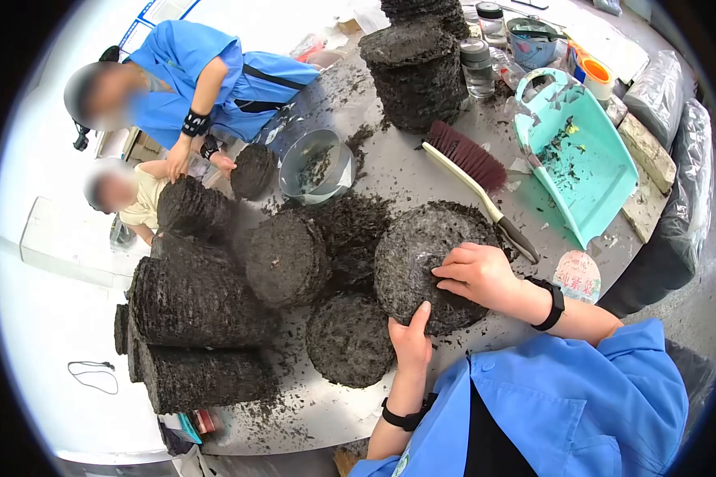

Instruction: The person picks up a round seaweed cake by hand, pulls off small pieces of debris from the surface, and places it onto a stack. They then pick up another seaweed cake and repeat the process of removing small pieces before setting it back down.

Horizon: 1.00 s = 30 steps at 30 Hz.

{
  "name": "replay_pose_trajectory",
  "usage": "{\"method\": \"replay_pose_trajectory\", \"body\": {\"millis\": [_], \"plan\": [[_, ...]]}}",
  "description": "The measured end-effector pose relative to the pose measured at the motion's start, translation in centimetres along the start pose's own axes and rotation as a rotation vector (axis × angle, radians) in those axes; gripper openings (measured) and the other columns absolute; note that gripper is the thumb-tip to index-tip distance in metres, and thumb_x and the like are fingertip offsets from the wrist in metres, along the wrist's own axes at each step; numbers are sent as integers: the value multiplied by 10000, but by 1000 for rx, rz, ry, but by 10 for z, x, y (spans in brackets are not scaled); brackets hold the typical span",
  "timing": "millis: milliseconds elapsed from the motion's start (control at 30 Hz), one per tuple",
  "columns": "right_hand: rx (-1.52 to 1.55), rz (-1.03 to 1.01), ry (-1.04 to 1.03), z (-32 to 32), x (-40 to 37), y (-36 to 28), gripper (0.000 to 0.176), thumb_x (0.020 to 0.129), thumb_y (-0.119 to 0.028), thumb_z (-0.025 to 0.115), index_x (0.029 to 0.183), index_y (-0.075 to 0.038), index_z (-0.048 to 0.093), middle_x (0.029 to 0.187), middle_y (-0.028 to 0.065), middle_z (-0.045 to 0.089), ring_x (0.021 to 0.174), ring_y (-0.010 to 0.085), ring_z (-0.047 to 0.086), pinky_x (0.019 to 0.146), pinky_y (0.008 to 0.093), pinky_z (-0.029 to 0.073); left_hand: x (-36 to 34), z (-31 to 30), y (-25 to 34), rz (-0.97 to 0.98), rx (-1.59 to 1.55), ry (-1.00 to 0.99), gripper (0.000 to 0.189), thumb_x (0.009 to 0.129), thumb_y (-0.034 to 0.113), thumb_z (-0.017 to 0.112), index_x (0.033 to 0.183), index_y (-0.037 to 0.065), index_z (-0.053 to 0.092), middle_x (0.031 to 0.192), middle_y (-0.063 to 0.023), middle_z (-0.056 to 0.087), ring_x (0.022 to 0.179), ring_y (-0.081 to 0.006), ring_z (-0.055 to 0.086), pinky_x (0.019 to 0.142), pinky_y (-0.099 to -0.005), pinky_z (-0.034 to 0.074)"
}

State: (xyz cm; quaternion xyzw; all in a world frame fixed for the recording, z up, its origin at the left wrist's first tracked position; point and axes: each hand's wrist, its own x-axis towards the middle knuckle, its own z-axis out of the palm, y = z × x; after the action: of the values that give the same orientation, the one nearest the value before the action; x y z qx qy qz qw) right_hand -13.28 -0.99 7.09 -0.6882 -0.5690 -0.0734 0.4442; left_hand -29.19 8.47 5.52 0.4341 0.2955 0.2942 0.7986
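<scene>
- I am watching the large dark round slab (404, 246) lying nearly flat on the grey table (422, 171), just in front of the blue-clad torso (541, 397).
- My left hand (412, 342) is closing on the slab's near rim, its thumb lying over the upper face; the other fingers are partly hiding, so I am not making out their full grip.
- My right hand (479, 276) is resting its half-bent fingers on the slab's upper face; whether the fingertips are pinching anything, I cannot tell.
- I am seeing a smaller round slab (348, 340) lying just beside the left hand, and another slab (286, 258) sitting farther left.
- Beyond them, big dark stacks (187, 302) are lying on their sides, with loose crumbs scattering around.
- Past the large slab, the brush (471, 168) is lying with its dark red bristles pointing away and its handle end nearing the right hand.
- The teal dustpan (593, 171) is holding dark scraps; the clear bowl (317, 167) is holding some too.
- Across the table, a co-worker in blue (215, 71) is touching a dark roll (191, 208) with one hand and a small round piece (254, 171) with the other.
</scene>
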Motion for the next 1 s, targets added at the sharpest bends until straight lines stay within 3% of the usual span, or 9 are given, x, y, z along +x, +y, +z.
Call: {"method": "replay_pose_trajectory", "body": {"millis": [100, 200, 267, 533, 767, 1000], "plan": [[4, -11, -31, -4, 4, 2, 193, 715, -208, 749, 883, -116, 722, 802, -6, 625, 745, 192, 613, 635, 324, 521, 1, 1, 1, -2, -23, 20, 390, 869, -71, 583, 1248, -21, 505, 1184, -110, 591, 1038, -204, 594, 925, -342, 484], [38, 2, -24, -5, 5, 5, 185, 714, -224, 751, 864, -119, 721, 800, -9, 620, 737, 191, 611, 629, 327, 517, 2, -1, 1, -21, -70, -2, 386, 872, -60, 593, 1247, -19, 508, 1195, -114, 591, 1051, -202, 590, 930, -349, 484], [47, 9, -21, -6, 4, 5, 181, 717, -230, 750, 857, -121, 720, 799, -9, 619, 735, 191, 610, 629, 328, 516, 2, -3, 0, -49, -66, -27, 438, 877, -35, 590, 1299, 0, 478, 1265, -122, 564, 1132, -239, 563, 1003, -384, 449], [32, -123, -28, -9, 7, 6, 191, 702, -211, 775, 831, -85, 713, 785, 12, 623, 707, 204, 619, 608, 331, 509, -2, -1, 2, -51, -60, -24, 434, 881, -37, 585, 1300, -8, 476, 1274, -127, 563, 1143, -244, 561, 1000, -394, 453], [123, -12, -159, -14, 10, 9, 186, 746, -260, 731, 818, -96, 679, 799, 14, 606, 751, 223, 619, 653, 355, 510, -5, 1, 0, -114, -125, -12, 419, 886, -42, 574, 1295, -10, 485, 1268, -129, 567, 1142, -246, 562, 995, -403, 457], [48, -129, -135, -12, 10, 12, 174, 760, -249, 712, 811, -92, 658, 800, 23, 577, 767, 220, 613, 653, 346, 512, -8, 4, 1, -86, -74, -10, 435, 887, -34, 578, 1308, -13, 471, 1275, -132, 560, 1150, -252, 557, 999, -407, 456]]}}
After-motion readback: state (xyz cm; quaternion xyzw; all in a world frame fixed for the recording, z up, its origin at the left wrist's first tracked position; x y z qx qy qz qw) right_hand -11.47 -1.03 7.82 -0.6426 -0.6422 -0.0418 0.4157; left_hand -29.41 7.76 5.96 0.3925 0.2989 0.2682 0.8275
